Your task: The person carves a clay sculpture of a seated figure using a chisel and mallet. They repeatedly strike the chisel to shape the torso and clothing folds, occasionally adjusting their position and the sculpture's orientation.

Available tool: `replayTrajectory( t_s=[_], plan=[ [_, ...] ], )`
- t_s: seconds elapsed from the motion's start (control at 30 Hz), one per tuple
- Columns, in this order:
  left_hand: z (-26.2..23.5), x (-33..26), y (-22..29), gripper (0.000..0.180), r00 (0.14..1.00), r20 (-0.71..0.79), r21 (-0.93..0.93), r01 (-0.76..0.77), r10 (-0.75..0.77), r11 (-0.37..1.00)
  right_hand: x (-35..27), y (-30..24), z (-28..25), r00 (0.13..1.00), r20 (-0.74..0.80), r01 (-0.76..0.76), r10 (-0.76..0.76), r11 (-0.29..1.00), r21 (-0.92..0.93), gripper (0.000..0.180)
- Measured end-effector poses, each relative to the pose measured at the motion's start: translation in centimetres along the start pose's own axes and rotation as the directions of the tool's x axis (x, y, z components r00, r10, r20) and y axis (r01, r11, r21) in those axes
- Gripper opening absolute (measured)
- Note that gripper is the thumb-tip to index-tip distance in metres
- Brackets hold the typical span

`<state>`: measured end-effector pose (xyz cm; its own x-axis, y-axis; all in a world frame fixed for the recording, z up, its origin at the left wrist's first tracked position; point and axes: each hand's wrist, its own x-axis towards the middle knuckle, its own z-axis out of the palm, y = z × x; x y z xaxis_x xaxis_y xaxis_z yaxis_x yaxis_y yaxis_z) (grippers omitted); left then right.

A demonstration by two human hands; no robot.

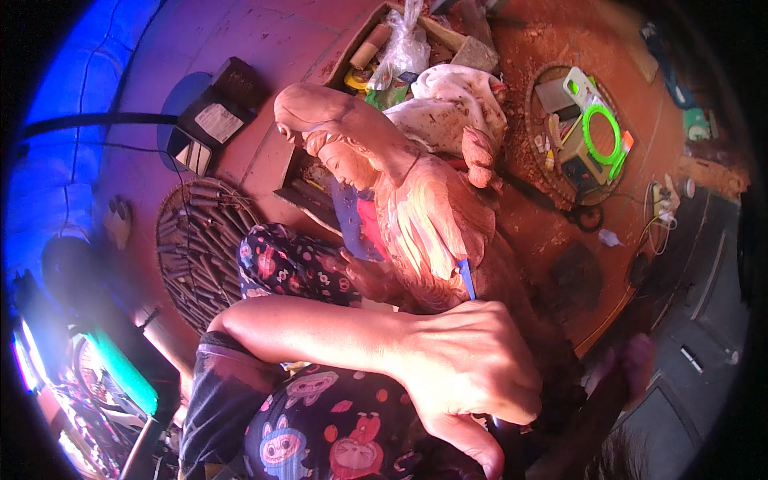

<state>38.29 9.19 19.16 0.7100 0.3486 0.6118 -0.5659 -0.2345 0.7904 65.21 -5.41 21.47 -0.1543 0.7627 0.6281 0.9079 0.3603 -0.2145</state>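
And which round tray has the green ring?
The right-hand tray, strewn with odds and ends around the green ring; the left tray holds brown rods.

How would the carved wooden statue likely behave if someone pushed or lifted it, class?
The statue is probably heavy and stiff, as its body looks thick and carved from wood. Its narrow robe folds might chip if knocked. Tipping is harder to judge, since its base is hidden.

The big wooden statue blocks the middle. Behind it, a white cloth and a full box get in the way. There is room to reach over the floor at the right.
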Motion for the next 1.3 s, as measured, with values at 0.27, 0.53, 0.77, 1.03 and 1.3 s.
replayTrajectory(
  t_s=[0.27, 0.53, 0.77, 1.03, 1.3],
  plan=[
    [0.4, 0.3, -0.2, 0.057, 1.000, -0.015, 0.032, 0.022, -0.022, 0.999, -0.3, 0.6, -0.2, 1.000, 0.009, 0.009, -0.010, 0.992, 0.128, 0.022],
    [1.1, 0.9, -0.3, 0.052, 0.992, -0.113, 0.110, 0.068, -0.056, 0.992, 0.3, 1.0, -0.9, 0.979, 0.206, -0.045, 0.004, 0.979, 0.199, 0.025],
    [2.2, 1.8, -0.3, 0.046, 0.981, 0.075, 0.229, -0.191, 0.179, 0.955, 0.4, 0.6, -0.5, 0.981, 0.167, -0.135, 0.101, 0.968, 0.211, 0.028],
    [1.7, 0.5, -0.4, 0.048, 0.999, -0.033, 0.098, 0.039, -0.036, 0.994, 0.2, 0.5, -0.2, 0.974, 0.116, -0.220, 0.195, 0.934, 0.281, 0.024],
    [1.2, 0.7, -0.4, 0.048, 0.994, -0.101, 0.069, 0.049, -0.042, 0.996, 0.5, 0.1, -0.5, 0.975, 0.146, -0.195, 0.167, 0.959, 0.203, 0.025]
  ],
)
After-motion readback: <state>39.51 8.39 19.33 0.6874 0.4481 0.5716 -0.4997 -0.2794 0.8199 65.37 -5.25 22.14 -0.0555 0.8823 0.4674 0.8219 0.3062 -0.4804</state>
